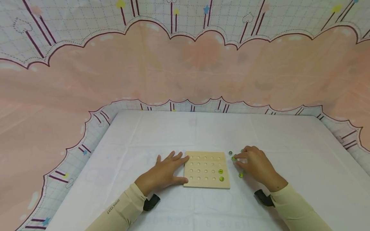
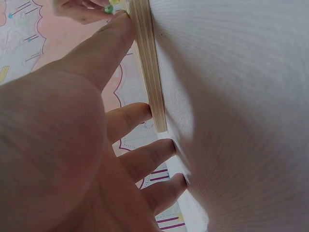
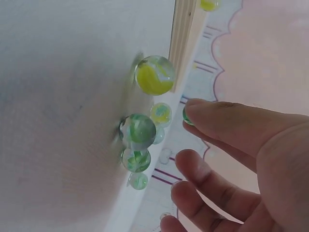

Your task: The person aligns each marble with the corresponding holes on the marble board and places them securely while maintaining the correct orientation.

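Note:
A square wooden board [image 1: 202,183] with rows of round hollows lies on the white table. Two yellow-green marbles [image 1: 221,179] sit in hollows of its right-hand column. My left hand [image 1: 164,173] is at the board's left side, fingers spread, its thumb and index finger touching that edge. To the right of the board, my right hand [image 1: 257,165] pinches a green marble [image 3: 187,116] between thumb and index finger, raised off the table. The other fingers of that hand are loosely bent. Loose on the table beside it are a yellow marble [image 3: 155,75] and several green ones [image 3: 137,131].
The white cloth-covered table [image 1: 162,131] stretches out around the board. Behind it hangs a peach patterned cloth [image 1: 185,70]. A black wrist camera [image 1: 151,202] is worn on the left wrist, another black camera [image 1: 264,198] on the right.

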Available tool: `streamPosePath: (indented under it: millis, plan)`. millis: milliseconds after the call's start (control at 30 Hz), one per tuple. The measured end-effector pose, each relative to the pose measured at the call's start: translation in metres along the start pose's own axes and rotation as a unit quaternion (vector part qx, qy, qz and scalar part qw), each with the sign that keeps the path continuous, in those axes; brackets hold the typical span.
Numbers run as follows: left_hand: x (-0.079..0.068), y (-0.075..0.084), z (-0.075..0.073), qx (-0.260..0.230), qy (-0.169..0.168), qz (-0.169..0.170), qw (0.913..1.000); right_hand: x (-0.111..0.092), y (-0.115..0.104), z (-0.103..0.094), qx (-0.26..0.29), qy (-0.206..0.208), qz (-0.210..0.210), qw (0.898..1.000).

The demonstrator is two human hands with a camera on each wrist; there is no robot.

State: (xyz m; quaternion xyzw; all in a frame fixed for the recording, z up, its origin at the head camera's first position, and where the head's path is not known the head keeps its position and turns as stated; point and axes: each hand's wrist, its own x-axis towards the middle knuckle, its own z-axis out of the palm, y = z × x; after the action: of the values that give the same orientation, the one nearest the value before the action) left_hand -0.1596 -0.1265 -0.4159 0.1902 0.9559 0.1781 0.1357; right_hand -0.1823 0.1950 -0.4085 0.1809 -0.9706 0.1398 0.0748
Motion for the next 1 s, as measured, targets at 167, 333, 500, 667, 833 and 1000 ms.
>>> streamPosePath:
  millis: [167,333,500,667,833,1000]
  plan:
    - [0.000,-0.001,0.001,0.002,0.001,0.005,1.0000,0.002,-0.005,0.003,0.001,0.000,-0.009,1.000]
    - [0.000,-0.002,0.001,0.003,0.001,0.005,1.0000,0.007,-0.013,0.006,0.002,0.006,-0.027,1.000]
    - [0.000,-0.002,0.001,0.004,0.001,0.004,1.0000,0.010,-0.020,0.007,0.003,0.005,-0.038,0.999]
    - [0.001,-0.002,0.001,0.008,-0.001,0.003,1.0000,0.014,-0.027,0.008,0.003,-0.008,-0.032,0.999]
    - [0.002,0.000,0.000,0.005,-0.003,0.003,1.0000,0.016,-0.032,0.009,0.000,-0.012,-0.028,1.000]
    - [0.002,0.001,-0.001,0.005,-0.004,0.006,1.0000,0.016,-0.034,0.010,0.008,-0.017,-0.023,1.000]
